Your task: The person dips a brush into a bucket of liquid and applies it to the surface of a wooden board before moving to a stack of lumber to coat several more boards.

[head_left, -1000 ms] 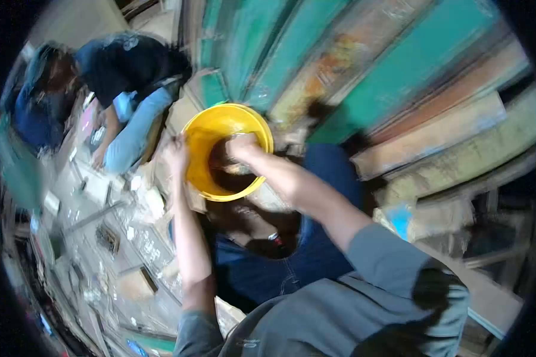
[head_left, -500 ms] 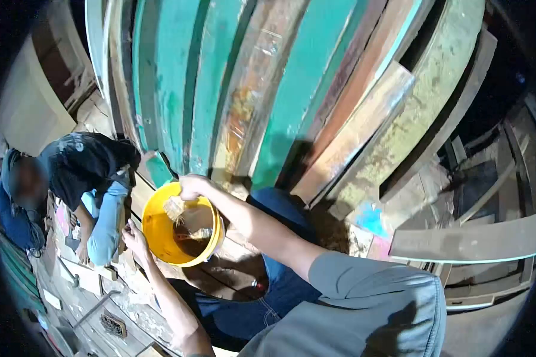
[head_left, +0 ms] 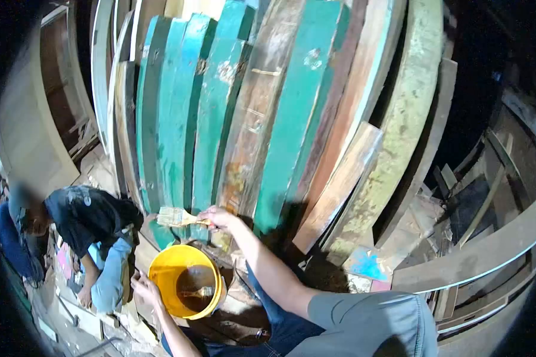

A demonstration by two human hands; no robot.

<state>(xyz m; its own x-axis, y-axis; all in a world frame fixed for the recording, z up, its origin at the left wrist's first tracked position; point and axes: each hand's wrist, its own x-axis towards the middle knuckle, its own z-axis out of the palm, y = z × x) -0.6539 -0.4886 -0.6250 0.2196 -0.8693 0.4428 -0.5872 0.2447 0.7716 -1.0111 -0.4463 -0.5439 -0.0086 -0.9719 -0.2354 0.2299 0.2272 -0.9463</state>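
Note:
My right hand (head_left: 219,219) is closed around the handle of a paintbrush (head_left: 175,216), its wide pale bristles pointing left in front of the green boards. Below it stands a yellow bucket (head_left: 159,268), tilted toward me in this view, with brown liquid (head_left: 190,279) at the bottom. A second brush (head_left: 203,292) lies inside the bucket. Beside the bucket's left rim is my left hand (head_left: 146,290), fingers apart and raised, holding nothing.
Long green boards (head_left: 220,119) and bare, weathered planks (head_left: 399,131) lean upright ahead. A person in a dark shirt (head_left: 92,217) crouches at the left. Curved wooden pieces (head_left: 470,259) are stacked at the right, and scraps cover the floor at lower left.
My right hand has lifted the paintbrush out of the bucket, up toward the boards. The view has shifted, so the bucket and left hand appear lower.

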